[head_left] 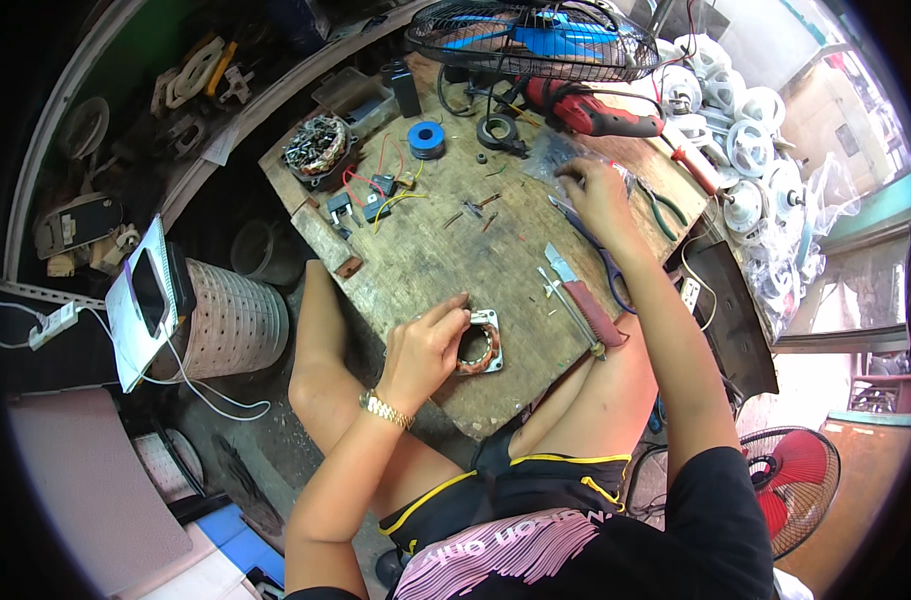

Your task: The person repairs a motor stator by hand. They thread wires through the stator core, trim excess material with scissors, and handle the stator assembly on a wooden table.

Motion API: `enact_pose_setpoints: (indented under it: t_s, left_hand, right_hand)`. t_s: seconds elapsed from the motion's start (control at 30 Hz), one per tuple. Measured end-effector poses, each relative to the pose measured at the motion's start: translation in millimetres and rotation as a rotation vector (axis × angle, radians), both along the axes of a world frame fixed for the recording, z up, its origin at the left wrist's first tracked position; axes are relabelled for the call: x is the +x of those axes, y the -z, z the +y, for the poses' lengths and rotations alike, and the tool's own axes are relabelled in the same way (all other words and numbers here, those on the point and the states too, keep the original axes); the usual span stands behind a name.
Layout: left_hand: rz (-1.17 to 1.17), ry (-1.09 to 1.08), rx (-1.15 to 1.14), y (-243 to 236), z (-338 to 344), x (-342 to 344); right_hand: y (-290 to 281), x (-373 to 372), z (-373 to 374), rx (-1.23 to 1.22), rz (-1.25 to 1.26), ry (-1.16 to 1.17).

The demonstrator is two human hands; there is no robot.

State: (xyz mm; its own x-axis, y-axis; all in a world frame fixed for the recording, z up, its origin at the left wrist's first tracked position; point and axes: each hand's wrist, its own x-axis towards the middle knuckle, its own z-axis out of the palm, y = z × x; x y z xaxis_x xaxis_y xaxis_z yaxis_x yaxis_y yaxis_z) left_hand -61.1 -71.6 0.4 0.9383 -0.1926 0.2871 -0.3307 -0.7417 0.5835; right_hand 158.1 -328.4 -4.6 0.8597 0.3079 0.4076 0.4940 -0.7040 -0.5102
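Observation:
My left hand point(423, 350), near the board's front edge, is closed on a small motor stator point(490, 348) with a copper winding in a pale square frame. My right hand point(596, 195) reaches to the upper right of the wooden board point(446, 250), fingers curled over a clear plastic bag point(544, 150); what they pinch, if anything, is hidden. Beneath and beside it lie dark blue scissors point(611, 275) and green-handled pliers point(666, 215). Closer to me are a red-handled knife point(594, 312) and a thin screwdriver point(566, 300).
A wound motor part point(316, 150), wired black components point(381, 200), a blue spool point(427, 146), a black tape roll point(496, 130) and a red power tool point(616, 120) occupy the back, beneath a fan point(536, 40). White plastic parts point(751, 150) pile rightward; a perforated bin point(236, 330) stands left.

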Motion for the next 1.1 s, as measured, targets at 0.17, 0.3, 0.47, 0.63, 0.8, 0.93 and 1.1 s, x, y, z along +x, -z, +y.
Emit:
enact_pose_setpoints:
  t_s: [0.17,0.3,0.47,0.63,0.8,0.93,1.1]
  left_hand:
    - [0.029,-0.106,0.034,0.7,-5.8,-5.9]
    - [0.0,-0.137,0.076,0.7,-12.5,-5.8]
    - [0.099,-0.15,0.087,-5.5,-15.6,-7.6]
    - [0.052,-0.125,0.045,2.6,-13.5,-5.6]
    - [-0.013,-0.098,0.009,4.5,-11.5,-9.5]
    - [-0.108,-0.091,0.086,5.7,-16.4,-20.7]
    - [-0.257,-0.047,0.125,12.5,-14.9,-29.9]
  right_hand:
    - [15.8,31.1,4.8,-0.274,-0.062,0.086]
    - [17.0,45.5,13.8,-0.436,-0.057,0.146]
    - [23.1,55.5,22.4,-0.484,-0.113,0.113]
    - [22.5,57.4,35.4,-0.575,-0.081,0.111]
    - [18.9,53.0,34.5,-0.492,-0.043,0.103]
    - [21.8,56.2,26.8,-0.483,0.023,0.085]
    - [9.6,69.0,8.0,-0.152,0.338,0.169]
